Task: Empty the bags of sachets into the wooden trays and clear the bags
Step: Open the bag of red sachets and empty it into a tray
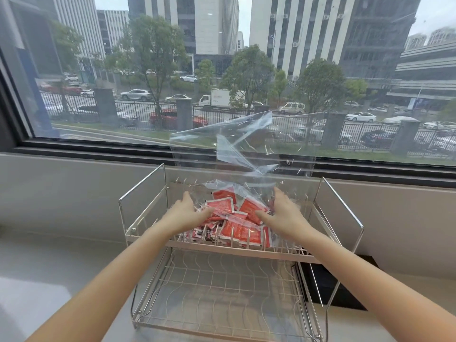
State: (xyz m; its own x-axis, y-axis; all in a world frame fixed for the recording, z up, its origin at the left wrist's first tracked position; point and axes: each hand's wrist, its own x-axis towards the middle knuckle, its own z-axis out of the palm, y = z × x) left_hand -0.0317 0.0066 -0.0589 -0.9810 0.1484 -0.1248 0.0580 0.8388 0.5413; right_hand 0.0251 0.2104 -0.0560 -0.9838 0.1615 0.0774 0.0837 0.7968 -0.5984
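Observation:
A clear plastic bag [244, 144] stands up out of the top shelf of a two-tier metal wire rack [145, 188]. Its lower part is full of red sachets [240, 228] lying on that shelf. My left hand [187, 211] grips the bag's left side at the sachets, fingers curled into the plastic. My right hand [283, 213] grips the bag's right side the same way. The bag's upper part is empty, crumpled and open toward the window. No wooden tray is in view.
The rack's lower shelf [222, 292] is bare wire. The rack stands on a pale counter [49, 267] against a window sill [74, 154]. A dark box [333, 287] sits behind the rack on the right.

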